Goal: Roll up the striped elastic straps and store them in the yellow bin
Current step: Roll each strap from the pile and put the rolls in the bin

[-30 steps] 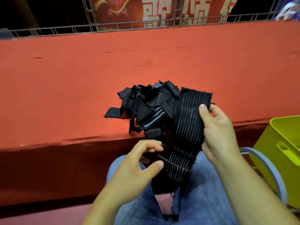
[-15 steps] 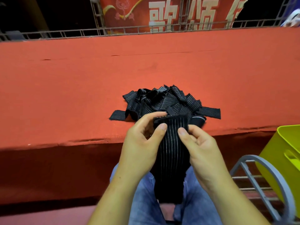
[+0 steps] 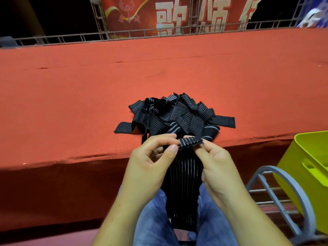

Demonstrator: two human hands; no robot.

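A black strap with thin white stripes (image 3: 184,176) hangs down over my lap, its top end folded over into a narrow first turn. My left hand (image 3: 150,162) and my right hand (image 3: 214,164) both pinch that folded top edge from either side. Just beyond my hands, a loose pile of the same striped straps (image 3: 174,116) lies on the red-covered platform (image 3: 71,103), near its front edge. The yellow bin (image 3: 307,167) stands at the right, lower than the platform; its inside is mostly out of frame.
A grey metal rack with a curved rail (image 3: 284,190) stands between my right knee and the bin. A metal railing (image 3: 142,33) and a red banner with large characters (image 3: 177,13) run along the platform's far side.
A second ago my hands held the strap spread apart, right hand high. They came together at its top end, and that end is now folded over between my fingertips.
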